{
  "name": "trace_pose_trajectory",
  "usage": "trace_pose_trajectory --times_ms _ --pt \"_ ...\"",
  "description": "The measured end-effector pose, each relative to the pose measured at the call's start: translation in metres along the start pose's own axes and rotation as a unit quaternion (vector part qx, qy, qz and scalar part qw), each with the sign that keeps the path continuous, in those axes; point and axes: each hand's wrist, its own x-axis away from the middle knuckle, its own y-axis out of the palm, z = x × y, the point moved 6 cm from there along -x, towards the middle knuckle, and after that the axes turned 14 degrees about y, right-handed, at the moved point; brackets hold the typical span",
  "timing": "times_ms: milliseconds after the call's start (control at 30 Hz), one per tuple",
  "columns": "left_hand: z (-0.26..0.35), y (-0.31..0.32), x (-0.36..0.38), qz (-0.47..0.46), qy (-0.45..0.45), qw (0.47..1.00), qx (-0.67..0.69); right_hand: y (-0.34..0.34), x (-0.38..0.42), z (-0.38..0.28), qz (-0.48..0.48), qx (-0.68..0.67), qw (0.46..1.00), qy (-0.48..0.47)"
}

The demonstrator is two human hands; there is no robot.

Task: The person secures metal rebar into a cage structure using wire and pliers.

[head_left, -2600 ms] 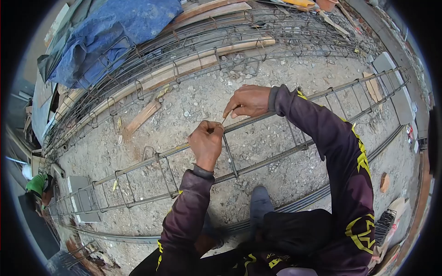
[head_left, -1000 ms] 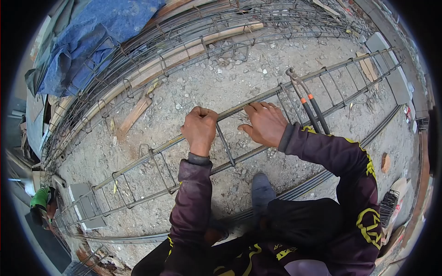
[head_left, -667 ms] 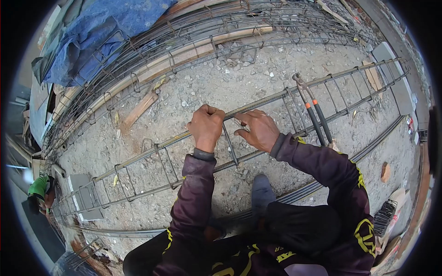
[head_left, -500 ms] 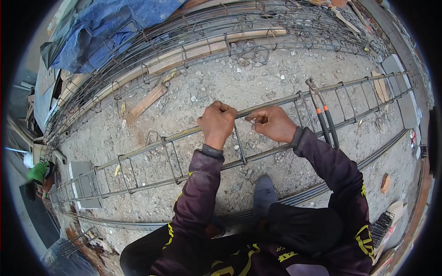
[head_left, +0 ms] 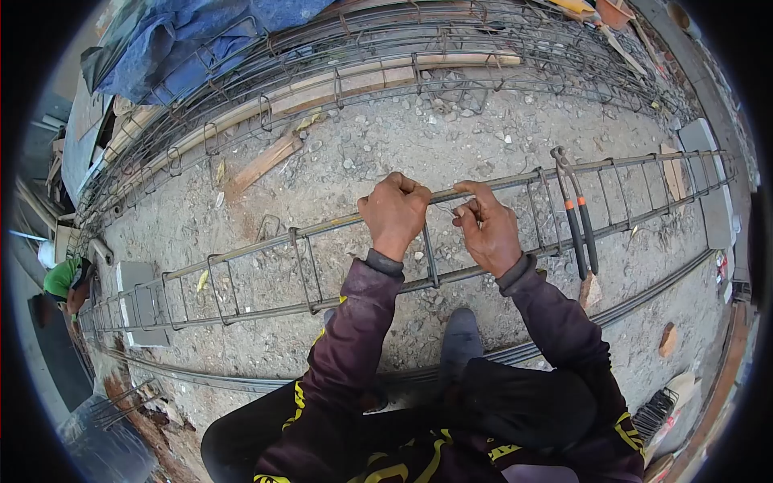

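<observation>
A long ladder-like rebar cage [head_left: 346, 223] lies across the middle of the view, its thin stirrups joining the long bars. My left hand [head_left: 394, 211] is closed at the upper bar, above a stirrup, its fingertips pinched on something too small to make out. Just to its right, my right hand [head_left: 489, 229] has the index finger stretched along the upper bar and the other fingers curled near the thumb; a thin wire seems to run between the hands. Pincers [head_left: 575, 213] with black and orange handles lie across the cage, to the right of my right hand.
More rebar cages [head_left: 370, 76] and a blue tarp [head_left: 217, 40] are at the top. Grey blocks [head_left: 138, 302] stand near the cage's left end, with another [head_left: 708, 185] at the right. A person in green [head_left: 68, 280] is at the far left. Loose bars [head_left: 266, 385] lie near my feet.
My right hand has turned and opened somewhat, its index finger now reaching to the upper bar. My left hand stays pinched at the bar. The whole view has shifted slightly.
</observation>
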Motion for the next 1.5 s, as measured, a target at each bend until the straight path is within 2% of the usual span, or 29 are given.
trace_pose_trajectory --times_ms 33,67,133,233,333,367,433,500,533,567,633,733,833,933,1033,1133,1233,1267,1333,1400,1500 --pt "0.001 -0.001 0.000 -0.001 0.000 1.000 0.002 -0.005 0.003 -0.003 -0.016 0.049 0.999 0.012" --pt "0.001 -0.001 0.000 -0.001 0.000 1.000 0.004 -0.010 0.006 -0.007 0.009 0.144 0.989 -0.020" --pt "0.000 0.000 0.001 0.001 0.010 1.000 -0.004 -0.018 0.012 -0.019 0.057 0.328 0.940 -0.082" --pt "0.003 0.000 0.000 0.000 0.013 1.000 -0.022 -0.020 0.042 -0.074 0.191 0.362 0.866 -0.287" --pt "0.003 0.002 -0.001 -0.005 0.008 1.000 -0.013 0.002 0.059 -0.087 0.092 0.307 0.872 -0.370" --pt "0.001 0.000 -0.001 -0.001 0.003 1.000 -0.009 0.010 0.054 -0.081 0.028 0.253 0.891 -0.375" --pt "0.004 0.000 0.000 0.005 0.020 1.000 -0.015 0.017 0.038 -0.064 0.000 0.187 0.951 -0.246" --pt "0.002 0.000 0.002 0.024 0.019 0.999 -0.041 0.019 0.021 -0.043 -0.003 0.190 0.971 -0.148" --pt "0.002 0.000 0.001 0.008 0.007 0.999 -0.030 0.020 0.022 -0.042 -0.006 0.200 0.968 -0.154" --pt "0.001 0.002 0.001 0.036 0.024 0.999 -0.024 0.023 0.018 -0.024 0.011 0.257 0.953 -0.162" --pt "-0.003 0.004 0.002 0.059 0.030 0.998 -0.013 0.027 0.014 -0.011 -0.016 0.309 0.945 -0.109" --pt "0.000 0.004 0.002 0.061 0.029 0.998 -0.011 0.031 0.007 0.000 0.009 0.282 0.949 -0.144" --pt "0.000 0.004 0.004 0.066 0.032 0.997 -0.006 0.027 0.001 -0.002 -0.016 0.212 0.969 -0.122" --pt "0.001 0.001 0.005 0.065 0.033 0.997 0.003 0.030 -0.007 0.010 -0.054 0.125 0.991 -0.018" --pt "0.002 0.001 0.005 0.073 0.040 0.997 0.007 0.035 -0.011 0.010 -0.122 0.055 0.982 0.130" --pt "0.004 -0.002 0.007 0.083 0.048 0.995 0.006 0.036 -0.019 0.019 -0.123 -0.016 0.986 0.114" --pt "0.002 0.000 0.009 0.093 0.066 0.993 0.011 0.038 -0.021 0.022 -0.096 0.086 0.991 0.036" --pt "0.001 0.001 0.009 0.096 0.073 0.993 0.014 0.041 -0.024 0.019 -0.113 0.164 0.979 -0.040" --pt "0.001 0.001 0.010 0.106 0.085 0.991 0.015 0.045 -0.030 0.022 -0.146 0.314 0.919 -0.187" --pt "0.000 0.000 0.009 0.108 0.091 0.990 0.013 0.056 -0.036 0.033 -0.139 0.204 0.956 -0.160" --pt "-0.003 -0.002 0.009 0.116 0.089 0.989 -0.001 0.066 -0.039 0.038 -0.207 -0.014 0.977 -0.038"
